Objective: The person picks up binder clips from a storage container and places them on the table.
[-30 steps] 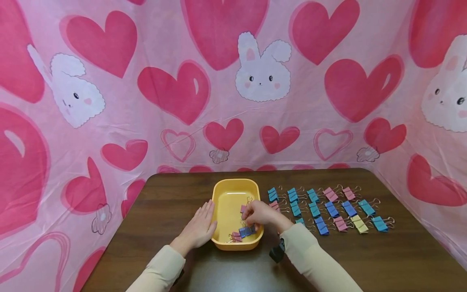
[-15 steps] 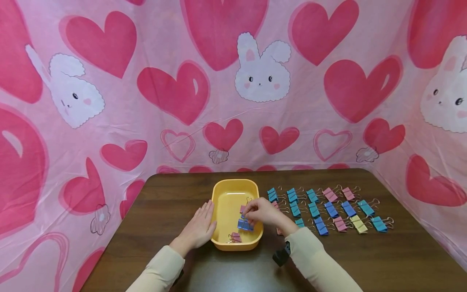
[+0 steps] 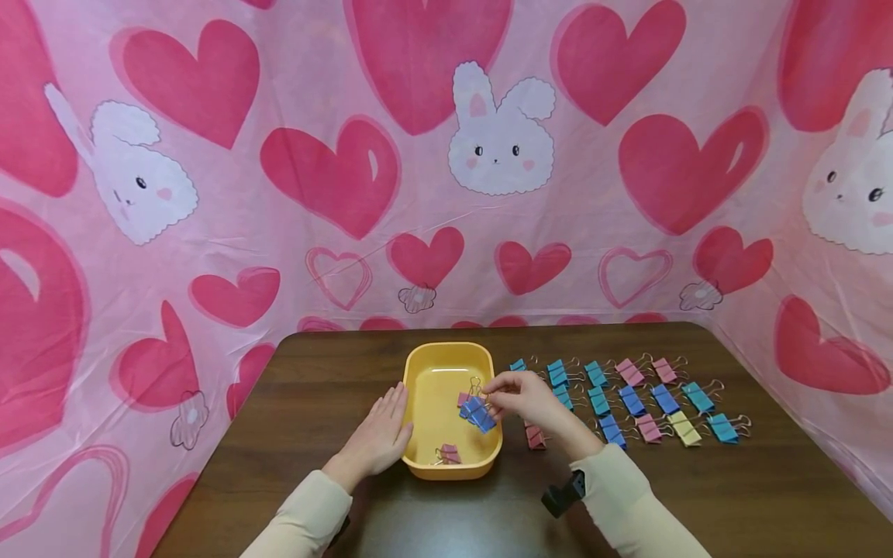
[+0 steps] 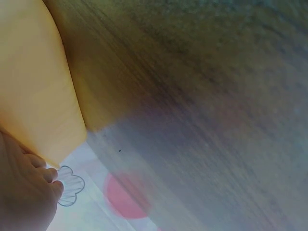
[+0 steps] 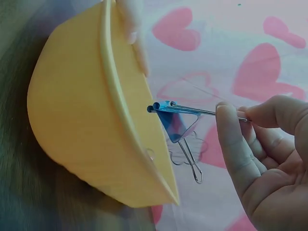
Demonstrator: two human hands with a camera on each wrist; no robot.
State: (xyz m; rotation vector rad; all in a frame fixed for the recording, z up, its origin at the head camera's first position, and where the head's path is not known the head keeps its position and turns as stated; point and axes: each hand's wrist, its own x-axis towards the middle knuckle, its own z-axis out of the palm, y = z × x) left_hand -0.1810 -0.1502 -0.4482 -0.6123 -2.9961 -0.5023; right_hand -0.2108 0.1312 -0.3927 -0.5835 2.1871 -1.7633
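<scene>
My right hand [image 3: 519,397] pinches a blue binder clip [image 5: 173,122] by a wire handle, between thumb and fingers. The clip is raised over the right side of a yellow plastic bin [image 3: 423,465], close to its rim in the right wrist view. Inside the bin lie a pink binder clip [image 3: 449,453] near the front and another partly hidden behind the blue one. Against the bin's left wall rests my left hand [image 3: 377,434], fingers straight; its knuckles show beside the bin in the left wrist view.
On the brown table [image 3: 335,372], right of the bin, several binder clips stand in rough rows: teal [image 3: 725,428], blue [image 3: 632,400], pink [image 3: 649,428] and one yellow clip [image 3: 685,428]. My right forearm reaches across the table in front of these rows. A pink heart-patterned cloth [image 3: 446,194] hangs behind.
My right hand has lifted the blue binder clip from the bin's front right area and moved it up and to the right. The left hand stays on the bin.
</scene>
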